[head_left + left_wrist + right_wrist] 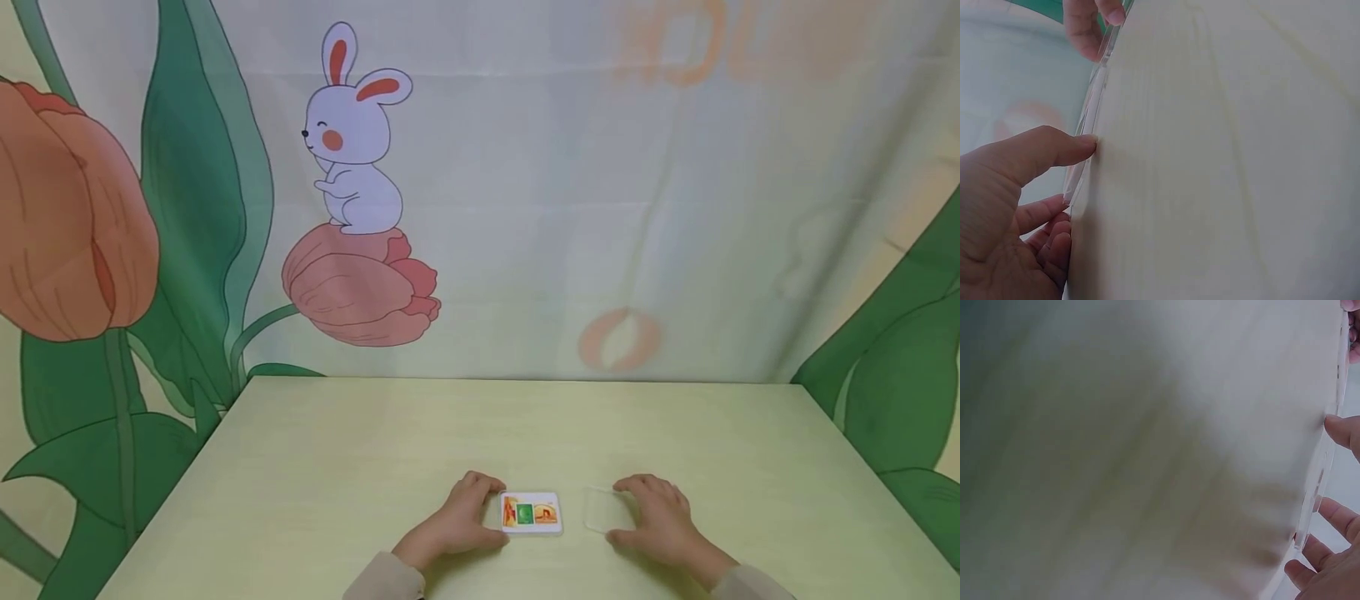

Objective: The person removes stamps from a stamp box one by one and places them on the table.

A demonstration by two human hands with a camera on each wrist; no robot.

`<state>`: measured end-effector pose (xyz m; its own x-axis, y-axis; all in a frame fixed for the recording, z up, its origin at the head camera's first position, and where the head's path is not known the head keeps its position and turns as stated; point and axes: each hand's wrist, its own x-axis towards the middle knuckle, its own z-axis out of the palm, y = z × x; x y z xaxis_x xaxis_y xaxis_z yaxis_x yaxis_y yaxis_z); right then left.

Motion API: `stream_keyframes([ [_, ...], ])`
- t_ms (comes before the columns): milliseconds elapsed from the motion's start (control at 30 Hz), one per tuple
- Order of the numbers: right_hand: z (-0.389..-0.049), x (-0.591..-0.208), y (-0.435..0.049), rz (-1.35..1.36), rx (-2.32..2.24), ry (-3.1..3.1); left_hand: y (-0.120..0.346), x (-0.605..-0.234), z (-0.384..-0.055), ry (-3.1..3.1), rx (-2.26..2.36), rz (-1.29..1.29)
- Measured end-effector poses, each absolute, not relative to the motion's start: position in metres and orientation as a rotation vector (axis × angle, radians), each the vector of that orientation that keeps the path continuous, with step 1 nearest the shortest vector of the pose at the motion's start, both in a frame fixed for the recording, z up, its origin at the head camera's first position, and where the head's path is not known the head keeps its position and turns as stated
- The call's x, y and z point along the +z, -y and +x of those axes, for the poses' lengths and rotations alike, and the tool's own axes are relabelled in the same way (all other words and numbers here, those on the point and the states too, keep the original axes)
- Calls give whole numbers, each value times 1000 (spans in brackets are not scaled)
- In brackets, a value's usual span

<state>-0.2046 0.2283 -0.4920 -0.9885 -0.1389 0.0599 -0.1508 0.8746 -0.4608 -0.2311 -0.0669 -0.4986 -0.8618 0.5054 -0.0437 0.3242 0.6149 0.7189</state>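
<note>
A flat stack of cards with a white border and a green, orange and red picture lies in a clear case, its long side running left to right. My left hand pinches the case at its left end, thumb on the near edge and fingers on the far edge. To the right, a clear plastic cover sits a small gap away from the cards. My right hand grips that cover's right end the same way. Both pieces are low at the tabletop in the wrist views.
The pale yellow-green table has its far edge against a hanging curtain printed with a rabbit and tulips. Beige sleeves come in from the near side.
</note>
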Motion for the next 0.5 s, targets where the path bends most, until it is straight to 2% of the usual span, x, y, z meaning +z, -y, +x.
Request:
stream_keyframes([
  [500, -209, -488, -234, 286, 835, 3020, 62, -492, -233, -2590, 1080, 635],
])
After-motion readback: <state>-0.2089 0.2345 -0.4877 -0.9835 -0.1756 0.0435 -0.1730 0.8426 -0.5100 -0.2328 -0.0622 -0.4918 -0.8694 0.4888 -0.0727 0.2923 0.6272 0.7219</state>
